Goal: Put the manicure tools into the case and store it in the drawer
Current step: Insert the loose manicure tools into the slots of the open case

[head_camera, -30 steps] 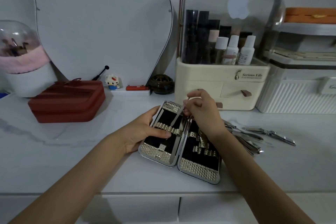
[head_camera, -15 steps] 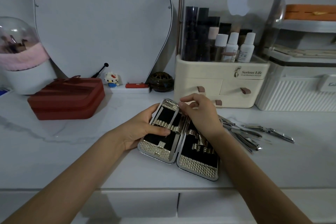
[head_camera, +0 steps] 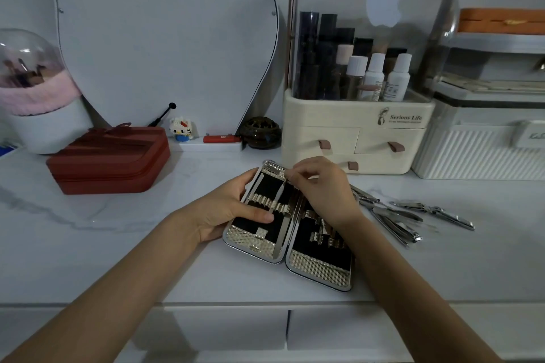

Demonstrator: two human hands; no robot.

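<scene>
Head view: both forearms are extended over the white desk (head_camera: 88,230) toward the open manicure case (head_camera: 290,233), which is laid flat near the front edge. The left hand (head_camera: 227,209) is curled round the case's left edge, its grip closed on that half, with the thumb pressed on the gold loop strip. The right hand (head_camera: 323,188) is held over the hinge at the case's far end, fingers curled; whether anything is pinched in that grip cannot be told. A slim metal tool (head_camera: 281,233) is seen lying in the left half along the hinge; the right half's black lining and gold loops are partly covered by the right wrist. Loose manicure tools (head_camera: 413,216) are heaped on the desk just right of the case. A cream organiser (head_camera: 359,132) with three small drawers stands behind, bottles stored under its clear lid. A red zipped box (head_camera: 109,159) is noted at left.
</scene>
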